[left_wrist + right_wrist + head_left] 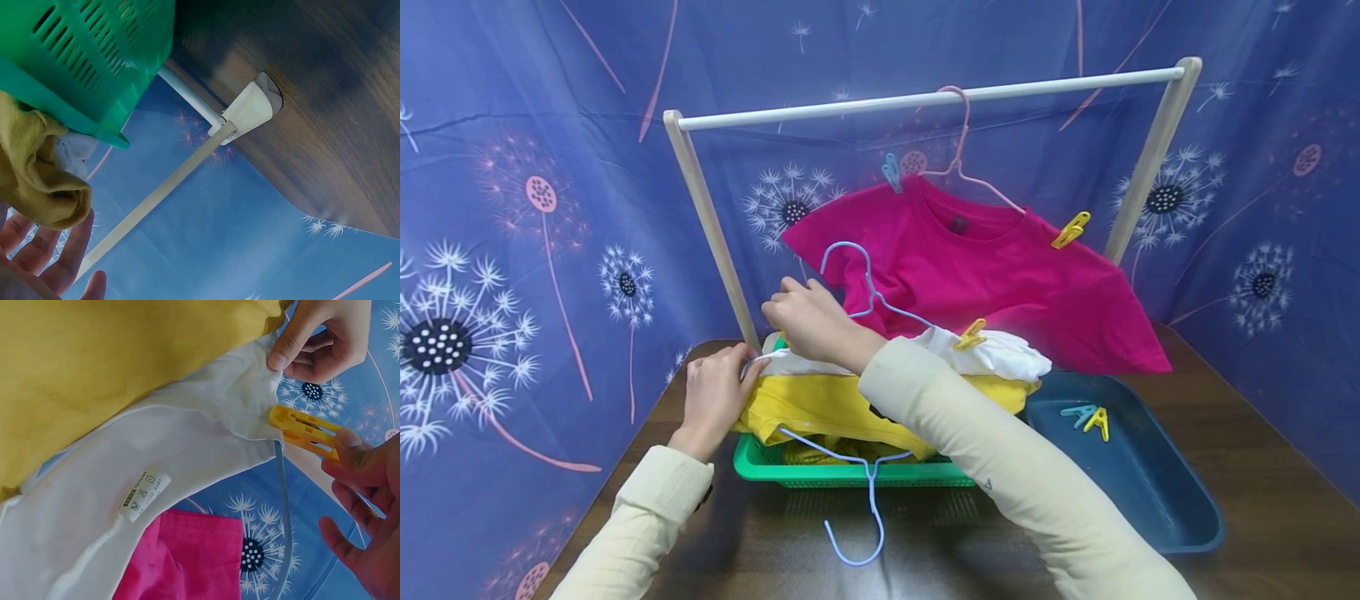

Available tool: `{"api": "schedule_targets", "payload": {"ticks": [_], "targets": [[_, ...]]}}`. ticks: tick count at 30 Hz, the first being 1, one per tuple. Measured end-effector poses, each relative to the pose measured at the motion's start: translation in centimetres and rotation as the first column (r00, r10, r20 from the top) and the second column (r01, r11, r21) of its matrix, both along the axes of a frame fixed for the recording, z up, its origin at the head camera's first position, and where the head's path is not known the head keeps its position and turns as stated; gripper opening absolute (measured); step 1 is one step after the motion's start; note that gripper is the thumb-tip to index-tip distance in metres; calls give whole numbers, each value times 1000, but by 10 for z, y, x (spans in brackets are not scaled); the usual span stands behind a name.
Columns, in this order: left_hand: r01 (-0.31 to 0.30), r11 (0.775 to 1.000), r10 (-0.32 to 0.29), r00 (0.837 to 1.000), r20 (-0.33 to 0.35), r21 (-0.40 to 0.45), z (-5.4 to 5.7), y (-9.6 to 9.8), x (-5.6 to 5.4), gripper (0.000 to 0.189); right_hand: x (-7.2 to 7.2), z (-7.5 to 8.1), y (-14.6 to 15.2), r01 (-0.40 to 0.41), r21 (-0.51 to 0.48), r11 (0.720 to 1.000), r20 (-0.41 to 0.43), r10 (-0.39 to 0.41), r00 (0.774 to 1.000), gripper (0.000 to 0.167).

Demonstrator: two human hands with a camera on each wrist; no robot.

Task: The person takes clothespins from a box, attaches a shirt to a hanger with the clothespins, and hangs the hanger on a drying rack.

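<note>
My left hand pinches the edge of a white garment between thumb and curled fingers. In the right wrist view, my right hand pinches a yellow clothespin by its handles, its jaws at the garment's corner beside a blue hanger. A second yellow clothespin is clipped at the white garment's other side. Below lies a yellow garment over a green basket, with another blue hanger sticking out in front. In the left wrist view, folded yellow cloth partly hides the left fingers.
Behind, a pink T-shirt hangs by a pink hanger from the rack's white rail, with blue and yellow clothespins at its shoulders. A dark blue tray on the right holds a blue and a yellow clothespin. Patterned cloth surrounds the table.
</note>
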State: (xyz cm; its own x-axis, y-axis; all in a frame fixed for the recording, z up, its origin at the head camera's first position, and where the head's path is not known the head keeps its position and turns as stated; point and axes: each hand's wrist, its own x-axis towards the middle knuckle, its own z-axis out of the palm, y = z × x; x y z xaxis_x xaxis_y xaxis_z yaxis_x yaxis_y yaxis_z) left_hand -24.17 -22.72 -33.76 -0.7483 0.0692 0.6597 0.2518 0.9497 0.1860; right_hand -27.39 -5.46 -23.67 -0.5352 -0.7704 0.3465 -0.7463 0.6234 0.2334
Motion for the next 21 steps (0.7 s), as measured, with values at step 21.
{"api": "schedule_targets", "payload": {"ticks": [21], "targets": [[-1, 1000, 1, 1000, -4, -10, -2, 0, 1, 20, 5, -3, -10, 87, 114, 990, 12, -89, 996, 26]]}}
